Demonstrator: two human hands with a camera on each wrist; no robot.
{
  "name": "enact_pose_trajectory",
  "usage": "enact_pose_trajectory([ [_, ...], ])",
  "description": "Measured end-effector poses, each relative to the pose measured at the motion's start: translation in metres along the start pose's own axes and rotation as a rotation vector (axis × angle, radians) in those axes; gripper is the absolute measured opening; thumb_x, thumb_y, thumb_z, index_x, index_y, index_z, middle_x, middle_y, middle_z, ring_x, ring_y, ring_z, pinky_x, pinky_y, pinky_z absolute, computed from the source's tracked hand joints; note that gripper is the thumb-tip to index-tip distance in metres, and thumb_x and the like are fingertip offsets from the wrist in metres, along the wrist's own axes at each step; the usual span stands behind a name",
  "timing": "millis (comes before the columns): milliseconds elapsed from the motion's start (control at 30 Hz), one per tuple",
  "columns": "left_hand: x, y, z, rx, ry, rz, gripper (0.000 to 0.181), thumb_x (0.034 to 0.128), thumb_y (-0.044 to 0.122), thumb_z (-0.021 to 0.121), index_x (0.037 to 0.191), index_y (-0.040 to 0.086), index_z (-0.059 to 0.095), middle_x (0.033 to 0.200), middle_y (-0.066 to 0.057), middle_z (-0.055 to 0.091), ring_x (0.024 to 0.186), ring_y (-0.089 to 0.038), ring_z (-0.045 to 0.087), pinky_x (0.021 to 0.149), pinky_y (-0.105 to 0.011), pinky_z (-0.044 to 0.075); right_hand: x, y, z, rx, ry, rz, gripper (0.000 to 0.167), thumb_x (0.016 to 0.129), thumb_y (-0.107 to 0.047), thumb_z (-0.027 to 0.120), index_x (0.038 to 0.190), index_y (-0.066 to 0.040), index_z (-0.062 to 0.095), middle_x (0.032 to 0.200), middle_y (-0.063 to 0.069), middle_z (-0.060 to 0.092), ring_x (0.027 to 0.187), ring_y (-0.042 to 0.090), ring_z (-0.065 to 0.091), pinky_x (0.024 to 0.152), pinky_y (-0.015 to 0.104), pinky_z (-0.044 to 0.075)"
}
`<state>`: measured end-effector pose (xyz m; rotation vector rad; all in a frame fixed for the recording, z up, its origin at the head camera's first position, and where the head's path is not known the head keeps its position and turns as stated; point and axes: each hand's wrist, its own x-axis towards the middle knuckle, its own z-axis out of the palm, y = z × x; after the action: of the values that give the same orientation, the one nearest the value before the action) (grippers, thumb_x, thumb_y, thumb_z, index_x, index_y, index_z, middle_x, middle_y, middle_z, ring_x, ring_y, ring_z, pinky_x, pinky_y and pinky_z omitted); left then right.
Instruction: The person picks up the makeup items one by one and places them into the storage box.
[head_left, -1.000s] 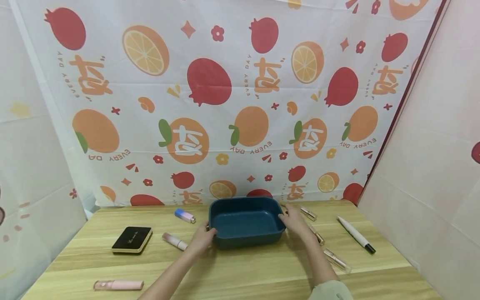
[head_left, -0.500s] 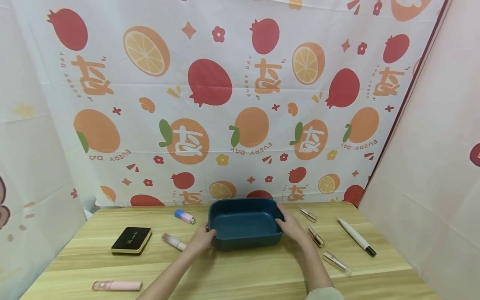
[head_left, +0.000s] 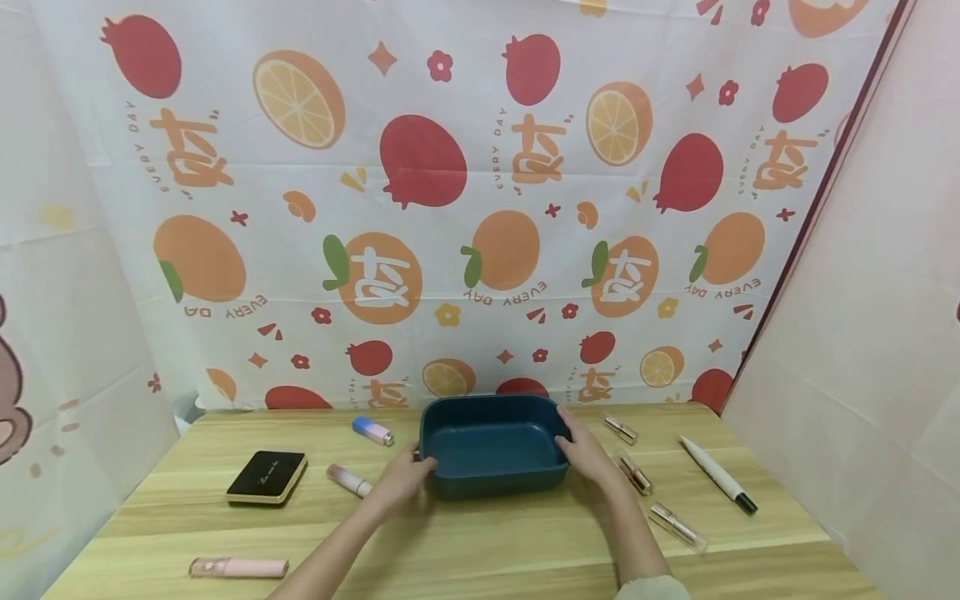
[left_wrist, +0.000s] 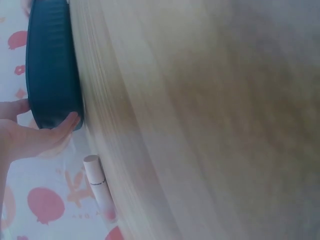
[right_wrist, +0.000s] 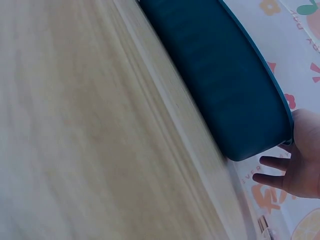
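A dark teal rectangular bin (head_left: 498, 486) stands on the wooden table near its back edge, with nothing visible inside. My left hand (head_left: 405, 477) grips its left end, thumb over the rim and fingers on the outer wall, as the left wrist view also shows. At the right end my right hand (head_left: 587, 454) holds the rim between thumb and forefinger. In the right wrist view, other fingers (right_wrist: 272, 164) of that hand stick out away from the wall. A white-and-pink lip tube (head_left: 349, 481) lies just left of my left hand.
Left on the table lie a black compact (head_left: 267, 477), a pink lip gloss tube (head_left: 238, 567) and a blue-pink lipstick (head_left: 372, 431). Right are small clear-and-gold tubes (head_left: 634, 472) and a white pen (head_left: 717, 473) with a dark end. Fruit-print cloth (head_left: 450, 250) hangs behind.
Over the last second my right hand has shifted slightly left and its hold on the bin's rim has changed. The bin and left hand look the same.
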<state>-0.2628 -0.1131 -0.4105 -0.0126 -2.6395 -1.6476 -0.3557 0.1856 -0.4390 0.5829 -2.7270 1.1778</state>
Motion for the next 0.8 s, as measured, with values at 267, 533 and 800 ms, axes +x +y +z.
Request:
enact_pose_trajectory([
  [267,0.006,-0.004,-0.011,0.108,-0.012,0.022,0.052,0.0940,0.023,0.046,0.127,-0.017,0.037,0.122,-0.035,0.045,0.112,-0.046,0.044,0.091,-0.053,0.037,0.002,0.000,0.000,-0.003,0.004,-0.005,0.054,0.092,-0.004,0.049,0.141,0.004,0.028,0.145,0.022,0.024,0.132,0.036,0.021,0.104,0.050,0.021],
  [533,0.011,-0.003,-0.028,0.217,-0.001,0.118,0.042,0.0943,0.018,0.046,0.120,-0.015,0.047,0.118,-0.032,0.050,0.106,-0.045,0.050,0.086,-0.053,0.041,0.006,-0.002,-0.001,0.007,0.007,-0.001,0.053,0.092,-0.003,0.049,0.141,0.005,0.028,0.145,0.024,0.023,0.132,0.037,0.021,0.104,0.051,0.021],
  [800,0.028,-0.012,-0.044,0.346,0.061,0.212,0.036,0.0891,0.010,0.051,0.116,-0.015,0.051,0.113,-0.032,0.053,0.100,-0.043,0.054,0.082,-0.052,0.044,0.010,0.001,0.003,0.007,0.012,0.002,0.053,0.092,-0.003,0.048,0.141,0.005,0.028,0.145,0.024,0.023,0.132,0.036,0.021,0.104,0.050,0.021],
])
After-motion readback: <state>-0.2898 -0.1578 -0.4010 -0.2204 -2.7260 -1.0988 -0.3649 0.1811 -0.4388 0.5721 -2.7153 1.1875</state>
